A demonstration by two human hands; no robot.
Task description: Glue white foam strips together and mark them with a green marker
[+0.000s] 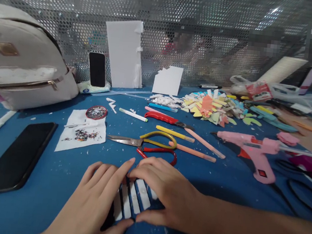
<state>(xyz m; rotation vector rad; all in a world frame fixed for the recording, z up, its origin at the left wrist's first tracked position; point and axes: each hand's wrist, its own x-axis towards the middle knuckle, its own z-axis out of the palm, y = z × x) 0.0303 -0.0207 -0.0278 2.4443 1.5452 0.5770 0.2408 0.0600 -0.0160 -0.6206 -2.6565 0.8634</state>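
Several white strips [134, 200] lie side by side near the table's front edge, dark blue showing in the gaps between them. Over their left side rests my left hand [102, 190], fingers stretched forward and thumb apart. My right hand [161, 192] curves over the right end of the strips, its thumb held away from the fingers at the near edge. The two hands frame the strips, and parts of these are hidden beneath them. Just beyond my fingertips lie scissors [133, 141] with one yellow and one red handle.
Behind the scissors are a red-handled cutter [163, 117], markers [175, 133] and a pile of paper scraps [213, 106]. A pink glue gun [253, 149] with a cable is at right. At left are a phone [16, 157], a glitter-strewn paper [69, 137] and a backpack [24, 60].
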